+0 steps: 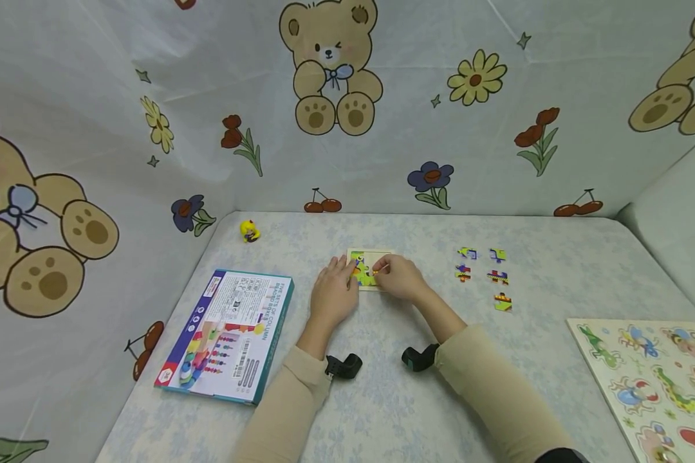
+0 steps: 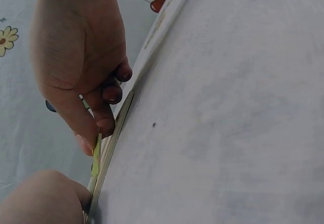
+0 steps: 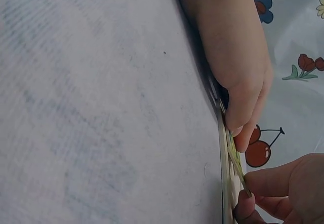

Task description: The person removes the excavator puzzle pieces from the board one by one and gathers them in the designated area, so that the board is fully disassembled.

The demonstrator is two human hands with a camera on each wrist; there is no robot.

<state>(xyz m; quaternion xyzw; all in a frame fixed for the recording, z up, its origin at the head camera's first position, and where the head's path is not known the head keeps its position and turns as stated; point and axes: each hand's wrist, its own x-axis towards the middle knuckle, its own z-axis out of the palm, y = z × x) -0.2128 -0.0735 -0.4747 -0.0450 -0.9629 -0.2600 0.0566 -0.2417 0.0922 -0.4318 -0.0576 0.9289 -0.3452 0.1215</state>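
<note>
We seem to be fitting a piece (image 2: 96, 159) into the tray (image 1: 373, 289), near the desk's (image 1: 382, 411) back edge. Our right hand (image 1: 401, 278) is pinching it between closed fingers. Our left hand (image 1: 334, 290) is resting loose fingers on the tray. Next, we're probably needing to line the piece up, then press.

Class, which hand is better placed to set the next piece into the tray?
Probably the right hand: it pinches a piece at the tray, and the loose pieces lie on its side. The left hand rests at the tray's left side, so it seems better placed for steadying.
</note>
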